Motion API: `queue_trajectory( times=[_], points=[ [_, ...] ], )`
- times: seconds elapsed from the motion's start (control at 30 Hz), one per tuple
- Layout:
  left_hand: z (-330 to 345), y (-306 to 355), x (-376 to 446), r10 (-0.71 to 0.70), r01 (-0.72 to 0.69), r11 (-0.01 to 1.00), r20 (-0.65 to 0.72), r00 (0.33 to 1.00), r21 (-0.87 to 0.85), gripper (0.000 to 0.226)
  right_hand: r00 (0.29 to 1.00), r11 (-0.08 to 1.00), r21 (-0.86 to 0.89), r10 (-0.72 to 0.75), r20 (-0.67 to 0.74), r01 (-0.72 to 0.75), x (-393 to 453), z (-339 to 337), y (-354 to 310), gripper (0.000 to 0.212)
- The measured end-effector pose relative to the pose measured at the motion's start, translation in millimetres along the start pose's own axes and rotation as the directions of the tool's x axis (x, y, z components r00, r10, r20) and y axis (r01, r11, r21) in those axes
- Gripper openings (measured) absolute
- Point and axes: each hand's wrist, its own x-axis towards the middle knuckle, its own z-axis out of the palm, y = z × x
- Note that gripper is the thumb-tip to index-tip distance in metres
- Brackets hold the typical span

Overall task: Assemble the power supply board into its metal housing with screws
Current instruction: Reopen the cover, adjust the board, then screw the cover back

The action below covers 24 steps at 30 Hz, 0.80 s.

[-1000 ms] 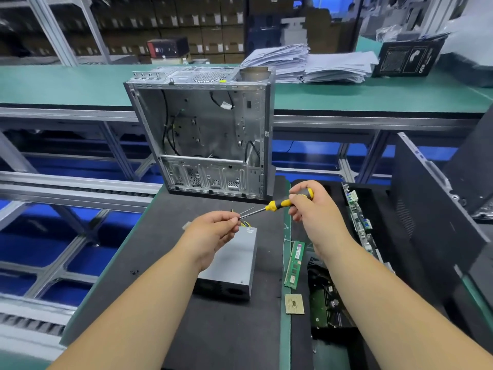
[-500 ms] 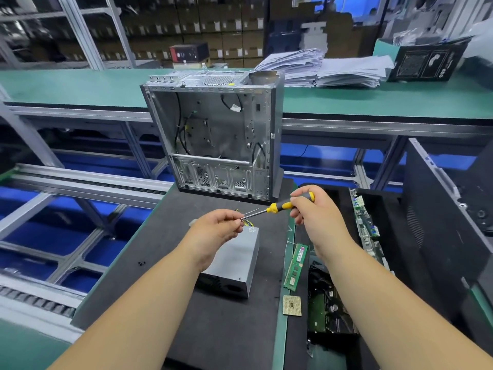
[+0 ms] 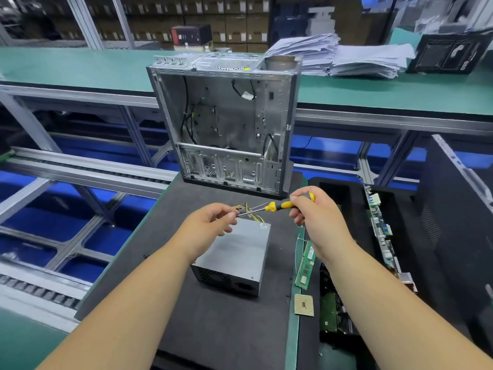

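While our right hand [image 3: 317, 217] grips the screwdriver [image 3: 277, 205] and our left hand [image 3: 210, 222] pinches its tip, maybe setting a tiny screw, it could drop beside the power supply [image 3: 240, 252], which lies before the open case [image 3: 226, 124].

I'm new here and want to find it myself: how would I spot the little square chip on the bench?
Start at the open metal computer case standing on the dark mat, then come toward the grey power supply box lying before it. Just right of that box, on the green strip, beyond the long green memory stick's near end, lies the chip: small, square and gold-tan, the only such piece.
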Motion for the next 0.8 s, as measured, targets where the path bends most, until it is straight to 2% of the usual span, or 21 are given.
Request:
queue_trajectory(
  times=[0.1, 0.27, 0.3, 0.37, 0.43, 0.5, 0.57, 0.63, 0.8],
  points=[
    [-16, -10, 6, -0.027, 0.024, 0.994, -0.025, 0.999, -0.104, 0.009, 1.000, 1.000, -0.004, 0.004, 0.028, -0.004, 6, 28, -3, 0.008],
    [-63, -41, 13, -0.071, 0.057, 0.985, -0.079, 0.994, -0.161, 0.021, 0.999, 0.999, -0.037, 0.020, 0.029, -0.019, 16, 76, -5, 0.009],
    [-74, -51, 15, -0.077, 0.066, 0.992, -0.108, 0.991, -0.104, 0.021, 1.000, 0.996, -0.087, 0.006, 0.012, -0.005, 18, 84, -6, 0.010],
    [-97, -73, 21, -0.065, 0.093, 0.983, -0.175, 0.982, 0.155, 0.016, 0.999, 0.974, -0.223, -0.036, -0.007, 0.034, 23, 99, -7, 0.011],
    [-115, -95, 26, -0.053, 0.130, 0.859, -0.166, 0.985, 0.496, 0.014, 0.997, 0.939, -0.335, -0.078, 0.003, 0.074, 27, 113, -9, 0.011],
    [-126, -117, 31, -0.055, 0.121, 0.681, -0.115, 0.992, 0.722, 0.023, 0.993, 0.870, -0.480, -0.118, 0.022, 0.114, 31, 125, -12, 0.010],
    [-132, -137, 35, -0.043, 0.067, 0.561, -0.053, 0.998, 0.825, 0.029, 0.988, 0.790, -0.596, -0.149, 0.037, 0.142, 34, 134, -14, 0.007],
    [-134, -152, 39, -0.015, 0.001, 0.497, 0.007, 1.000, 0.867, 0.033, 0.986, 0.755, -0.640, -0.163, 0.028, 0.143, 37, 139, -17, 0.005],
    [-136, -164, 47, 0.029, -0.081, 0.443, 0.076, 0.997, 0.893, 0.038, 0.980, 0.673, -0.728, -0.199, -0.010, 0.129, 42, 144, -24, 0.005]
  ],
)
